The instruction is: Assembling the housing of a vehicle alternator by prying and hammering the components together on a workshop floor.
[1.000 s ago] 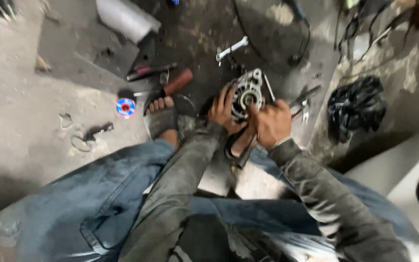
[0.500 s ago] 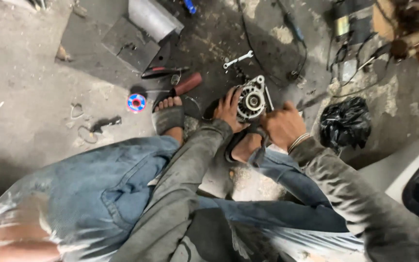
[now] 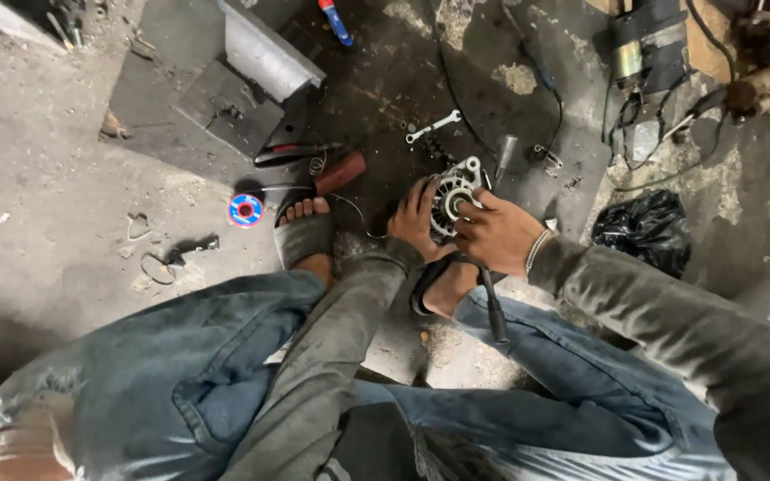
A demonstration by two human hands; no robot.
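A round grey metal alternator-like part (image 3: 454, 194) stands on the dirty floor between my feet. My left hand (image 3: 413, 223) grips its left side. My right hand (image 3: 495, 233) rests on its right face, fingers curled against the centre. A long dark tool handle (image 3: 493, 307) runs down from under my right hand over my right foot; which hand holds it is hidden. I squat in blue jeans and grey sleeves, with sandals on both feet.
A small spanner (image 3: 432, 126) lies just beyond the part. A red-handled tool (image 3: 336, 174) and a blue tape roll (image 3: 245, 210) lie left. A grey metal block (image 3: 265, 53) sits farther back, a black bag (image 3: 642, 228) and wires (image 3: 661, 116) to the right.
The view has shifted, so the part and hands sit lower in frame. My right hand has moved from the part's lower edge onto its right face. My left hand keeps its grip.
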